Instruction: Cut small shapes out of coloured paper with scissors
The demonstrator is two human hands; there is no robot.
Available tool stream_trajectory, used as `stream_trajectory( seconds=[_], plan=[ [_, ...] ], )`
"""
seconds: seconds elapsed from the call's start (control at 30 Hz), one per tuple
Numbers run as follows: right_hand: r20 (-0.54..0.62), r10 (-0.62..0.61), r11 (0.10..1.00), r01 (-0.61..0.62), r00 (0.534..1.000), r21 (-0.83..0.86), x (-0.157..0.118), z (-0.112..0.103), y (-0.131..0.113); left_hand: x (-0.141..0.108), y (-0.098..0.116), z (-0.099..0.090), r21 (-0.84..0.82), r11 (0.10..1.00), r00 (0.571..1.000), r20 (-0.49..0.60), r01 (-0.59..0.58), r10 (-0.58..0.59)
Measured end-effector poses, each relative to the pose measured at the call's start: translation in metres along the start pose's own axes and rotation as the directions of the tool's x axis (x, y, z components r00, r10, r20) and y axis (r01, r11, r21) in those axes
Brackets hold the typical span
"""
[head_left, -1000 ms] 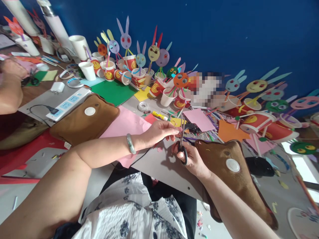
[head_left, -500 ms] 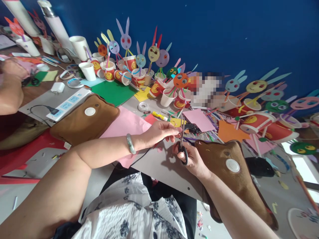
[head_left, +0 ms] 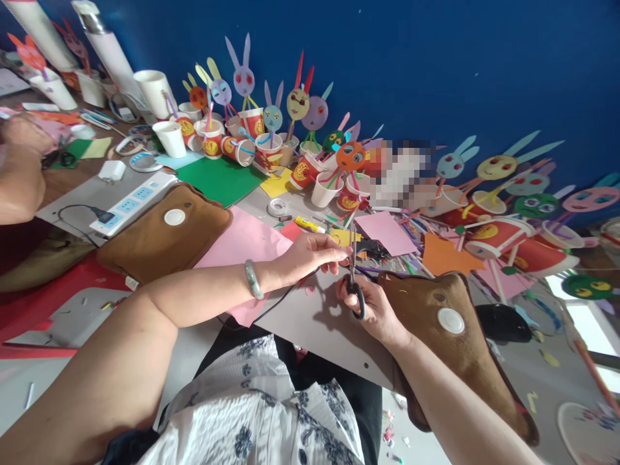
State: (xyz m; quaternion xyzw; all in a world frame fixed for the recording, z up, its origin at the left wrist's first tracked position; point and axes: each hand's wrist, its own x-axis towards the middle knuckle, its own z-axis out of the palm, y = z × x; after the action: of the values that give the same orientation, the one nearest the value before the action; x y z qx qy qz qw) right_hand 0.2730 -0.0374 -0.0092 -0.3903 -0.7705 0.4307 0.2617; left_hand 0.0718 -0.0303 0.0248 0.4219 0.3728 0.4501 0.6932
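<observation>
Brown cushion [head_left: 467, 361], right of right-hand fingers. Other brown cushion [head_left: 155, 242], well left of left-hand fingers. Large pink sheet [head_left: 242, 242], left of left fingers, partly under the forearm. Green sheet [head_left: 220, 177], beyond and left of them. Left hand [head_left: 310, 258]: fingertips drawn together at the blades; can't tell if anything's pinched. Right hand [head_left: 371, 310]: fingers wrapped round black handles of scissors [head_left: 357, 297], blades pointing up, away. Yellow glue stick [head_left: 310, 225], just beyond left fingers.
</observation>
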Motion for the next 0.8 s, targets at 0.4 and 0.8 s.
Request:
stream_trajectory(
  seconds=[0.4,0.8],
  plan=[
    [-0.014,0.007,0.999,-0.008,1.0,-0.033,-0.0007,-0.0003,-0.001,0.0042,-0.0038,-0.0036,0.031,0.997,0.998,0.009,-0.068,0.068],
    [-0.021,-0.01,0.999,0.009,1.0,-0.043,0.0002,-0.001,-0.004,0.0012,-0.0024,-0.0048,0.05,0.995,0.996,0.015,-0.087,0.087]
  ],
)
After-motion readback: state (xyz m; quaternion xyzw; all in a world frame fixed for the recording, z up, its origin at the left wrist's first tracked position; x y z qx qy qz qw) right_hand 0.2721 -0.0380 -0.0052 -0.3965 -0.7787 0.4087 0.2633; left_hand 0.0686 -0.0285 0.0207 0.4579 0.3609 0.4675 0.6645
